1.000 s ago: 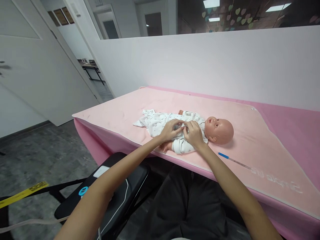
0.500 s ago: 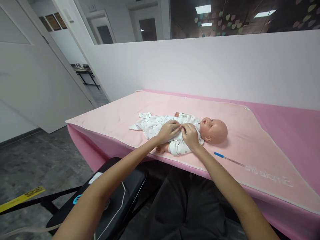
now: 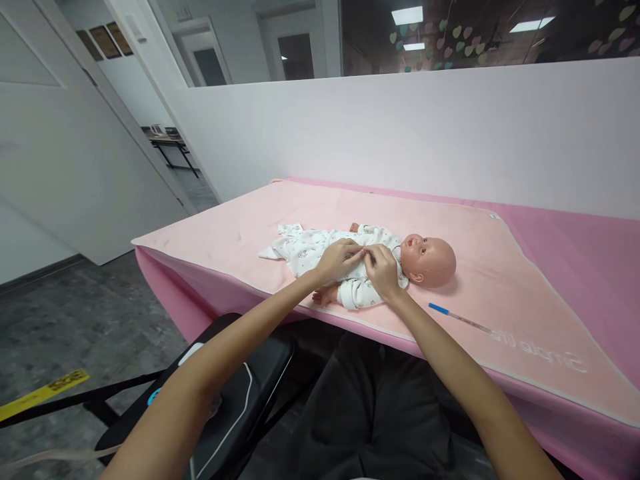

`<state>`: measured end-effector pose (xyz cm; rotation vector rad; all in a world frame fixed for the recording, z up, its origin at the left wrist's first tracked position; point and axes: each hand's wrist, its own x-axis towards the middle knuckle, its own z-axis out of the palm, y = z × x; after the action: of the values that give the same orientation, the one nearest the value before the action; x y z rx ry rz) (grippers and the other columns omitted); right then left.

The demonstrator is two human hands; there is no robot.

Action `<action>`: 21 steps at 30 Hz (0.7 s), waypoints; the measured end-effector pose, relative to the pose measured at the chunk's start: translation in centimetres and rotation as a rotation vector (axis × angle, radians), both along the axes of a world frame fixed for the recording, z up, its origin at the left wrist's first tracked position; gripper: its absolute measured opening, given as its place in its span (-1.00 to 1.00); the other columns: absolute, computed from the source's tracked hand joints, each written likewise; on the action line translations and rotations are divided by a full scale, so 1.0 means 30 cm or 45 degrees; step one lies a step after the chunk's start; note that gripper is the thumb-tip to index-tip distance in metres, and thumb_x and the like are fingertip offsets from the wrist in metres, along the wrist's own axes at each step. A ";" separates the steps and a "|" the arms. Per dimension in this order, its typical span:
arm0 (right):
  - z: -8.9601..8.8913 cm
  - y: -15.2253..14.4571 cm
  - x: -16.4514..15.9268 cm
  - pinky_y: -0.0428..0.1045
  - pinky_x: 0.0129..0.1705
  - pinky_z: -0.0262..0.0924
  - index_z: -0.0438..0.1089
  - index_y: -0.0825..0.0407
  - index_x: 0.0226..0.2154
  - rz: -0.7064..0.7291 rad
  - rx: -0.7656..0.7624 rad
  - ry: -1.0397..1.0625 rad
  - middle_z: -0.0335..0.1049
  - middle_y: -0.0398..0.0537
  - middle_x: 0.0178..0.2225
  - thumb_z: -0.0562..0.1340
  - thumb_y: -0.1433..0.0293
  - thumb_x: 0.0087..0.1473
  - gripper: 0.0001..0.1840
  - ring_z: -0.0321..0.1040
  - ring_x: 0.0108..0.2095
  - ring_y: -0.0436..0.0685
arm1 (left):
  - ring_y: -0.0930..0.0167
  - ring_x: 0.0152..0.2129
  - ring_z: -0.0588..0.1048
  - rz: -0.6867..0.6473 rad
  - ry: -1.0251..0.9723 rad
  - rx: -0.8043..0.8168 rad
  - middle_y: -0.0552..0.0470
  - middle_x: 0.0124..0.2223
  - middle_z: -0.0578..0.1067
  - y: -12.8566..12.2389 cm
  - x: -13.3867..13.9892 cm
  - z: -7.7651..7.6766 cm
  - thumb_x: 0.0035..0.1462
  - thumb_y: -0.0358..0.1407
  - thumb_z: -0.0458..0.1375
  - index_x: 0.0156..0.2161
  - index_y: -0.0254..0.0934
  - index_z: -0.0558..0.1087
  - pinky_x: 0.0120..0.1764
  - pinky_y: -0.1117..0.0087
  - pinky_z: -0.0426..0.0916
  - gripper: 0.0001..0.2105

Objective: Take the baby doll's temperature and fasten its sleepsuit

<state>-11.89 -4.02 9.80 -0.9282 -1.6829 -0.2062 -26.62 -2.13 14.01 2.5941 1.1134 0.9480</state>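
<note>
A baby doll lies on its back on a pale pink blanket, head to the right. It wears a white patterned romper with long sleeves. My left hand rests on the doll's chest, its fingers bent and pinching at the front of the romper. Beside it, my right hand is closed at the same spot, the fingertips of both nearly meeting. The bit of cloth or fastening between the fingers is hidden.
A thermometer-like stick with a blue end lies on the blanket right of my right forearm. The blanket covers a table with a darker pink cloth. A black chair stands at the table's near left side. A white wall rises behind.
Both hands stay at the romper's chest, with only slight shifts of the fingers. The doll and the stick lie as before.
</note>
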 end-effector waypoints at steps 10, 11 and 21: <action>-0.001 0.003 -0.001 0.01 -0.26 0.23 0.36 0.05 -0.36 -0.058 -0.042 -0.050 0.40 -0.02 -0.41 0.06 0.53 0.12 -0.82 0.33 -0.35 0.13 | 0.37 -0.32 0.49 0.130 -0.166 -0.107 0.02 -0.30 0.57 -0.007 0.024 0.011 0.05 -0.33 0.11 -0.36 -0.25 0.58 -0.22 0.41 0.34 -0.82; 0.000 0.003 -0.002 0.01 -0.26 0.23 0.37 0.05 -0.36 -0.060 -0.047 -0.053 0.41 -0.02 -0.41 0.07 0.53 0.11 -0.82 0.33 -0.35 0.13 | 0.37 -0.33 0.50 0.145 -0.226 -0.184 0.03 -0.31 0.58 -0.007 0.026 0.013 0.02 -0.35 0.12 -0.35 -0.26 0.58 -0.23 0.42 0.34 -0.83; -0.003 0.004 -0.001 0.04 -0.22 0.19 0.39 0.05 -0.36 -0.086 -0.092 -0.064 0.43 -0.02 -0.40 0.08 0.52 0.11 -0.82 0.33 -0.33 0.16 | 0.41 -0.43 0.51 0.045 -0.403 -0.403 0.02 -0.39 0.57 0.013 0.005 0.021 -0.05 -0.29 0.19 -0.37 -0.33 0.55 -0.33 0.46 0.39 -0.84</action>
<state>-11.92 -3.90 9.72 -1.0425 -1.7157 -0.2171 -26.47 -1.75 14.62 2.0960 1.1196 1.0481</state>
